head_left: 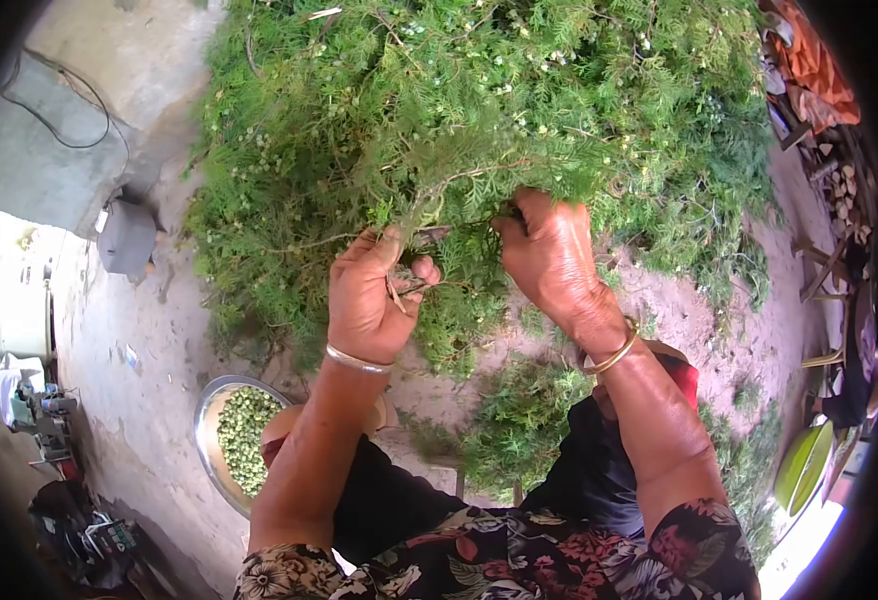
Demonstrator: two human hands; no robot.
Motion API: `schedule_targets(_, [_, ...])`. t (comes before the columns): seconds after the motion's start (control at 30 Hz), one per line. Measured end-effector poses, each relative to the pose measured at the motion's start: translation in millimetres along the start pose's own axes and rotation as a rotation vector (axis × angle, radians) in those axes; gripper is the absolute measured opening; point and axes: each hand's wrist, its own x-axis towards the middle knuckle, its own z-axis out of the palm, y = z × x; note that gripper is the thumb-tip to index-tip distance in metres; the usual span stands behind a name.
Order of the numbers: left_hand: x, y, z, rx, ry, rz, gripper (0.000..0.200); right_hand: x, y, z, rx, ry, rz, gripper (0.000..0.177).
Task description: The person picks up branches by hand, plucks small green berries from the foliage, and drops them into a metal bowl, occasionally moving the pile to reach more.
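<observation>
My left hand [374, 290], with a silver bangle at the wrist, is closed on the woody stem of a leafy evergreen branch [449, 185]. Bits of twig show between its curled fingers. To the right, my right hand [554, 245], wearing a gold-coloured bangle, has its thumb and fingers pinched together at the green sprays of that branch. What exactly lies between those fingertips is hidden. Behind both hands spreads a large heap of cut evergreen branches [299, 130] dotted with small pale-green cones. A metal basin [202, 430] with many picked green cones [249, 435] stands by my left forearm.
Loose green sprigs [529, 420] lie on the ground between my knees. A grey container [126, 238] stands at the left. Stacked firewood [844, 190], an orange cloth [814, 65] and a green round object [804, 468] line the right side.
</observation>
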Motion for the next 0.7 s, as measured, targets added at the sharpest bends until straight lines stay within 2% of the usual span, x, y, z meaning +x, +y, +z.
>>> schedule_targets(0.07, [4.3,0.4,-2.8,0.002,0.025,-0.008,0.007,0.1,2.0,1.2,-0.004,-0.009,-0.022,0.010])
schedule_targets(0.13, [12.2,2.3,-15.8,-0.120,0.112,-0.050,0.008,-2.8,3.3,4.0,-0.029,-0.044,-0.057,0.009])
schedule_targets(0.23, [12.4,14.5,-17.7,-0.157,0.084,-0.044,0.009,-6.2,7.4,9.5,0.037,-0.054,-0.024,0.007])
schedule_targets(0.27, [9.2,15.2,-6.5,-0.056,0.178,-0.052,0.009,-4.3,6.7,6.5,0.084,-0.030,0.017,0.007])
schedule_targets(0.3, [6.9,15.8,-6.0,-0.062,0.186,-0.045,0.009,-2.8,6.6,8.4,0.086,-0.039,0.010,0.007])
schedule_targets(0.37, [4.3,14.2,-3.4,0.030,0.093,-0.028,0.007,-2.0,9.2,9.1,-0.068,-0.030,-0.058,0.006])
schedule_targets(0.43, [1.8,13.9,3.5,0.075,0.116,-0.015,0.006,0.0,15.0,7.3,-0.102,-0.057,-0.012,0.009])
schedule_targets(0.5, [0.2,14.7,-1.9,0.080,0.089,-0.009,0.006,1.6,31.2,2.4,0.327,-0.052,-0.190,0.006])
schedule_targets(0.53, [-2.8,17.9,0.4,0.123,0.051,-0.017,0.008,2.3,51.8,1.2,-0.333,0.066,-0.781,0.009])
schedule_targets(0.57, [-1.3,22.1,-5.9,0.120,0.054,-0.015,0.008,9.5,45.4,-4.8,-0.332,0.063,-0.784,0.009])
schedule_targets(0.63, [7.2,38.3,-27.7,-0.042,0.290,-0.019,0.011,21.9,27.0,-25.3,1.045,0.100,0.640,0.016])
schedule_targets(0.7, [8.8,58.0,-49.5,0.032,0.290,0.049,0.015,20.7,33.1,-30.9,1.134,0.061,0.617,0.018])
